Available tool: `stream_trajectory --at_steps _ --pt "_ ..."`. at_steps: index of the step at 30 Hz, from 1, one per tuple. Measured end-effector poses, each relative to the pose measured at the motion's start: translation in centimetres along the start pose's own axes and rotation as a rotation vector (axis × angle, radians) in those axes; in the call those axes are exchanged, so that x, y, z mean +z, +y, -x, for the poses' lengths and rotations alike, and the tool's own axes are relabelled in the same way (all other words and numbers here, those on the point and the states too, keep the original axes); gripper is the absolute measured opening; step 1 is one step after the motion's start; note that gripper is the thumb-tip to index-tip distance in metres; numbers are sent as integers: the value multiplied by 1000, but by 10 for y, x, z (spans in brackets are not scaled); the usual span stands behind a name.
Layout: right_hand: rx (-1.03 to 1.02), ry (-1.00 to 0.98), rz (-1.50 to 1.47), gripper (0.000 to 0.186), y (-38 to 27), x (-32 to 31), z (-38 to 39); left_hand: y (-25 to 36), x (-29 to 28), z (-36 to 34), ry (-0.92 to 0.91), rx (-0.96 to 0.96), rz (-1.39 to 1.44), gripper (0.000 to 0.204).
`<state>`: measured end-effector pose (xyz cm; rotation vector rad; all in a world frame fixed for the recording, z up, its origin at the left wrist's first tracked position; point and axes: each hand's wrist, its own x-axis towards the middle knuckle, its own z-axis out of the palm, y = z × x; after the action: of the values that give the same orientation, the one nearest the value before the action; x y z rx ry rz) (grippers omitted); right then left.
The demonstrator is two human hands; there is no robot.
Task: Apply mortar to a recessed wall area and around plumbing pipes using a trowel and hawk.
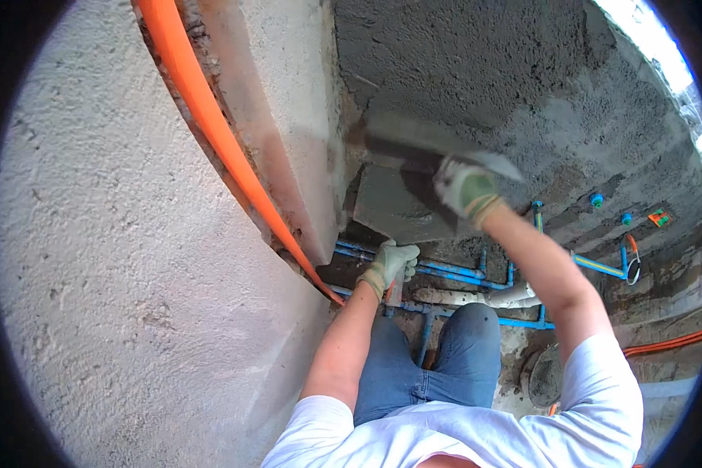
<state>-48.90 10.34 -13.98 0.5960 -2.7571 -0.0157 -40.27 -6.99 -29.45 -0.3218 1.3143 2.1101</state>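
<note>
The right grip (468, 187) holds a blurred trowel (425, 144) by a grey wall (515, 86), near blue pipes (454, 269).

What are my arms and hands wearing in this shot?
Your left hand wears a pale grey-green glove with a yellowish cuff. Your right hand, motion-blurred, wears a white-and-green glove with a similar cuff. Forearms are bare; the white sleeves are short.

Orange tube (225, 140), 10 o'clock. Two blue caps (597, 200), 3 o'clock. Blue pipes (456, 271), white pipe (448, 297), near 4 o'clock; orange cables (671, 342), likewise, farther out.
</note>
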Motion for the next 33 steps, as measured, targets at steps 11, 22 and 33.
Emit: stream_trajectory --at_steps 11,22,33 --pt "116 -176 -191 30 -37 -16 -51 4 5 5 86 15 -48 18" --pt "222 -59 -240 33 -32 -89 -54 0 2 -2 5 26 -2 20" --pt "262 -344 -307 31 -7 9 86 6 18 9 40 43 9 20"
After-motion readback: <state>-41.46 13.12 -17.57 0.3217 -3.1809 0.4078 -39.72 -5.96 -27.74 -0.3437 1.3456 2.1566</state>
